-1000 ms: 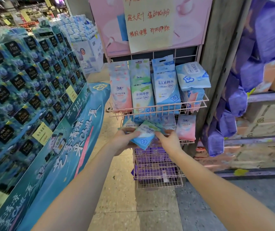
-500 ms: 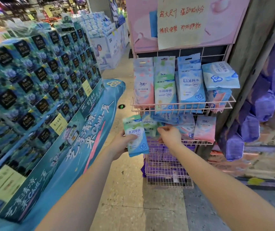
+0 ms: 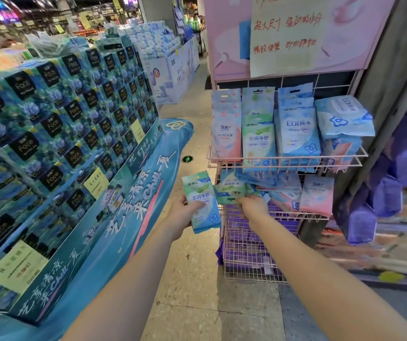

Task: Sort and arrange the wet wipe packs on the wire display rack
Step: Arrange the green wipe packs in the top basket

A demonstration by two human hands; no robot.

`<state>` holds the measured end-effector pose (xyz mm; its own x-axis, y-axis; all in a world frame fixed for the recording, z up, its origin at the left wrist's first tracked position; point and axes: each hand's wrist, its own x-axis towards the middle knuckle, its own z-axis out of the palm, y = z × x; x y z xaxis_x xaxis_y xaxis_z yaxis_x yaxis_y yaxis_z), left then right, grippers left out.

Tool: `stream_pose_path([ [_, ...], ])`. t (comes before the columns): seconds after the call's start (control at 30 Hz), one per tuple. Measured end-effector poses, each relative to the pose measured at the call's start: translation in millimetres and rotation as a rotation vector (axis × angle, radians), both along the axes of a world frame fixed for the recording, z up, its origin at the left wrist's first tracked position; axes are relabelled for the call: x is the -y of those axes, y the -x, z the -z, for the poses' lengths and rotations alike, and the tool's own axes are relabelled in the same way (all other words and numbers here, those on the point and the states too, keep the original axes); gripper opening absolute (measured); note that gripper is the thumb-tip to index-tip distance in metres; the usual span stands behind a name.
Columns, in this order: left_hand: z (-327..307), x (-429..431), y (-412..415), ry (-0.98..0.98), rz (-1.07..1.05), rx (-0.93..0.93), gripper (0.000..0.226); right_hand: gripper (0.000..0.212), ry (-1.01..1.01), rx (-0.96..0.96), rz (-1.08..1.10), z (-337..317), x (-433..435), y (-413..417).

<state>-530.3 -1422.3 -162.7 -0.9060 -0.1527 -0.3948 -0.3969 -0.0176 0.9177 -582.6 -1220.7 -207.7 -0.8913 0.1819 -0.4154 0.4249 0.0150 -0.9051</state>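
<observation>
Two hands worked the wire display rack: my left hand gripped an upright green wet wipe pack just left of it, while my right hand pinched a second green pack on the jumbled middle shelf. Tugging it free, I judged, could drag the loose blue packs over the low front wire.
</observation>
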Motion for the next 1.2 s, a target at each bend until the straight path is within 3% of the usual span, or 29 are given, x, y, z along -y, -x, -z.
stream_pose_path([
  [0.13, 1.9, -3.3, 0.9, 0.005, 0.015, -0.005, 0.038, 0.012, 0.414, -0.065, 0.189, -13.0, -19.0, -13.9],
  [0.27, 6.2, -13.9, 1.5, -0.012, 0.061, -0.014, 0.036, 0.024, 0.631, -0.112, 0.253, -23.9, -47.6, -27.3],
  [0.47, 3.8, -35.6, 0.6, -0.016, 0.136, -0.040, 0.026, 0.014, 0.520, -0.054, 0.305, -21.8, -84.3, -38.5],
  [0.73, -4.4, -67.3, -2.4, 0.030, 0.254, -0.060, 0.033, 0.005, 0.342, -0.102, 0.042, -41.3, -104.9, -52.7],
  [0.93, -10.0, -76.0, -12.1, -0.147, 0.479, 0.093, 0.038, 0.013, 0.261, -0.104, -0.145, -61.3, -112.8, -58.8],
  [1.07, -6.4, -81.5, -17.7, -0.224, 0.493, 0.084, 0.031, 0.036, 0.404, -0.114, -0.089, -63.5, -110.7, -61.0],
  [1.2, -6.2, -75.3, -15.6, -0.267, 0.483, 0.093, 0.038, 0.039, 0.575, -0.141, -0.152, -58.4, -116.4, -67.8],
])
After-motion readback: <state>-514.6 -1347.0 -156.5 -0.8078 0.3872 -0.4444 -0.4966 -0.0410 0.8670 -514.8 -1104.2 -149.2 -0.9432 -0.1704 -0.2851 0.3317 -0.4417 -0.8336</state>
